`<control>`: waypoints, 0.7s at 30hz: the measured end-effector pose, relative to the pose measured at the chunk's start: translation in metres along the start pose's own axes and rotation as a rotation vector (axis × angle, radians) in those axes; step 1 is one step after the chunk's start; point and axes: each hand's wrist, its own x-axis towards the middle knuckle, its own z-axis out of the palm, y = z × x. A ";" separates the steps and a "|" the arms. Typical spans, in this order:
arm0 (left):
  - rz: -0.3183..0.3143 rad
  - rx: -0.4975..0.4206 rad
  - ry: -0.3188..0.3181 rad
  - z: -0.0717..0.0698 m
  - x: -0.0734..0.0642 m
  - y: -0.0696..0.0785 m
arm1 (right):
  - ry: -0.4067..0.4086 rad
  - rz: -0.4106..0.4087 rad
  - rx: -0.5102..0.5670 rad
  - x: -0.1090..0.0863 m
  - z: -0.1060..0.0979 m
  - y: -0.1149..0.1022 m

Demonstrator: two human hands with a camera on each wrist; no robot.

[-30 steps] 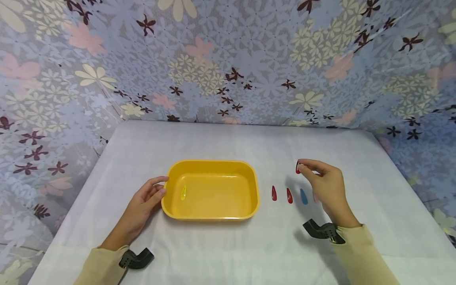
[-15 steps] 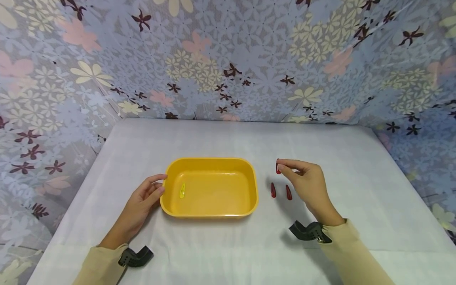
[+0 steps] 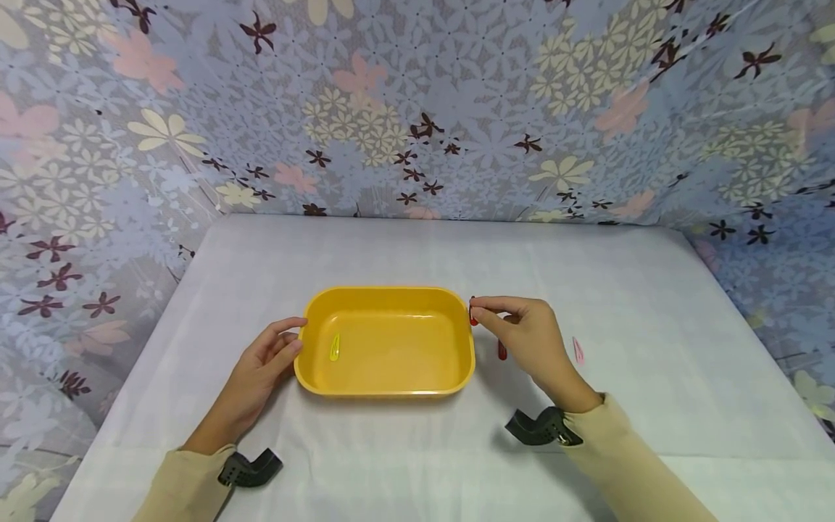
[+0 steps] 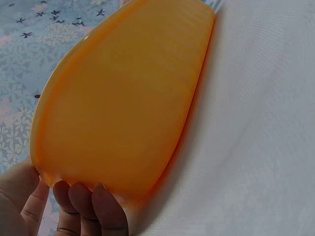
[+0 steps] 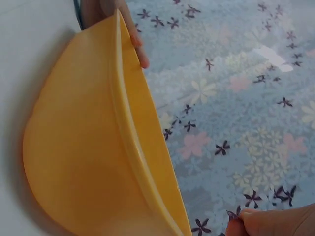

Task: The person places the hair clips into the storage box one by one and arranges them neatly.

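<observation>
My right hand (image 3: 531, 341) pinches a red snap hair clip (image 3: 472, 312) between thumb and index finger, right at the right rim of a yellow plastic tray (image 3: 385, 395). In the right wrist view, the pinching fingertips (image 5: 241, 216) show at the lower right. My left hand (image 3: 261, 373) grips the tray's left end, with several fingers (image 4: 106, 206) against its outer wall. Inside the tray, toward the left, lies a yellow hair clip (image 3: 335, 347). A second red hair clip (image 3: 502, 349) on the table is partly covered by my right hand.
A pink hair clip (image 3: 578, 350) lies on the white-covered table (image 3: 404, 457) to the right of my right hand. Flowered fabric (image 3: 417, 109) rises behind the table and along its sides. A black strap (image 3: 544, 426) is around my right wrist.
My right hand has carried the red hair clip leftward to the tray's rim. It now hides the blue and another red clip, while the pink one shows again. My left hand stays on the tray.
</observation>
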 end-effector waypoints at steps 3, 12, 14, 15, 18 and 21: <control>-0.001 -0.006 0.001 0.001 0.000 0.000 | -0.006 -0.018 -0.015 0.000 0.006 -0.002; -0.018 -0.006 -0.001 0.000 -0.003 0.000 | -0.027 -0.109 -0.070 0.001 0.026 -0.009; -0.015 -0.009 -0.002 -0.001 -0.003 0.000 | -0.044 -0.119 -0.081 0.002 0.029 -0.011; -0.015 -0.009 -0.003 -0.001 -0.002 0.000 | -0.057 -0.125 -0.083 0.002 0.031 -0.013; -0.009 -0.008 -0.005 -0.001 -0.001 0.000 | -0.085 -0.141 -0.107 0.004 0.036 -0.019; 0.000 -0.011 -0.007 -0.001 0.000 0.000 | -0.108 -0.171 -0.151 0.007 0.041 -0.028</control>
